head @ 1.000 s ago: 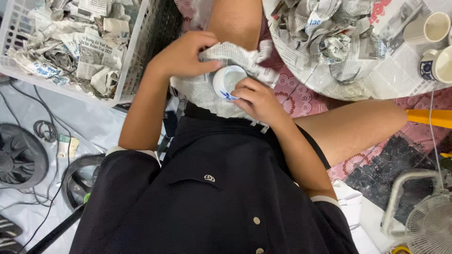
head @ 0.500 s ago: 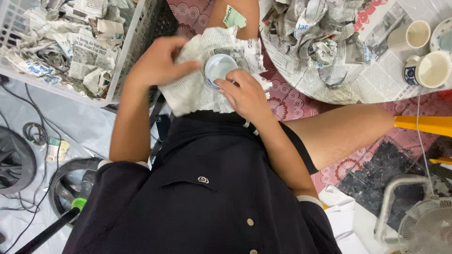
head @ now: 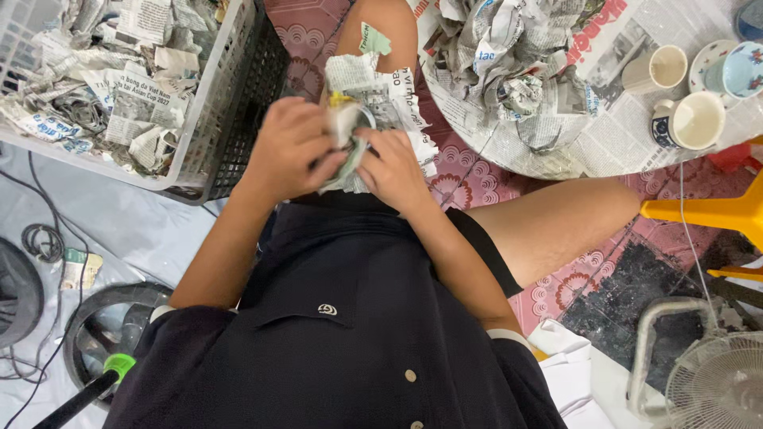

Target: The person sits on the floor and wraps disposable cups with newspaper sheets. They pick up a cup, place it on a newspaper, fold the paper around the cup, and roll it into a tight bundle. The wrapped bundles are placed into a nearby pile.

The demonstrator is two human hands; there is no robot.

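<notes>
fingers of the left hand (head: 290, 147) are curled and clamped on a cup (head: 355, 127) that is half swaddled in a sheet of newspaper (head: 381, 99). fingers of the right hand (head: 393, 163) are pressed together against the lower right side of the same bundle, so the cup is gripped from both sides. only a curved sliver of the cup's pale rim is seen between the hands, and a small yellow patch is noted just above it; motion blur prevents finer detail. the bundle is held over the lap, just above the hem of a dark button shirt (head: 334, 334), with the loose end of the sheet spread over a bare knee.

to the left, a pale plastic crate (head: 208, 103) with a dark mesh side is observed on the floor. it is filled with crumpled newspaper wads (head: 103, 87); whether anything is wrapped inside them cannot be told.

to the right, a round tray (head: 509, 163) lined with newsprint is recorded. a heap of crumpled newspaper (head: 509, 56) is piled in its left part. in its right part, three cups are set close together: a plain cream cup (head: 656, 70), a white cup with a dark patterned side (head: 690, 121) and a blue floral cup (head: 735, 70) on a saucer. the two nearer cups are seen to be empty.

a patterned red mat (head: 469, 179) is noted beneath the tray, a yellow stool (head: 703, 213) beside it, and a white fan (head: 715, 381) at lower right.
</notes>
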